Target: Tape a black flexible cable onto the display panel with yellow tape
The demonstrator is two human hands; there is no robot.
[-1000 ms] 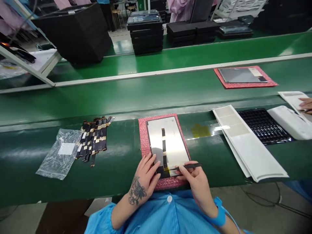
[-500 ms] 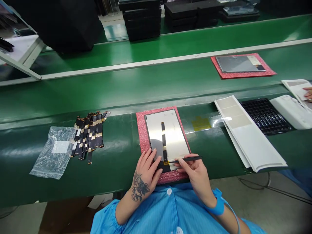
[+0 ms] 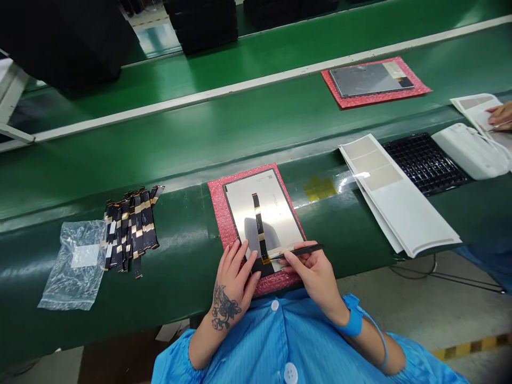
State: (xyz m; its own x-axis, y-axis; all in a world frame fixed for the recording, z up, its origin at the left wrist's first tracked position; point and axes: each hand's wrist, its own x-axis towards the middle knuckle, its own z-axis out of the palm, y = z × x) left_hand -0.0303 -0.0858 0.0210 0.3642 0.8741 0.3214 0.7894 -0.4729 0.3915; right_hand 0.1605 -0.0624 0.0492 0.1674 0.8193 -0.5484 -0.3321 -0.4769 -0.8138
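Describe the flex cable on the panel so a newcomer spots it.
On the green conveyor bench, find the nearest pink bubble mat holding a silver-backed display panel. The black-and-gold flex cable lies alone on that panel, its lower end at the tweezers in the right hand, apart from the pile of cables to the left.
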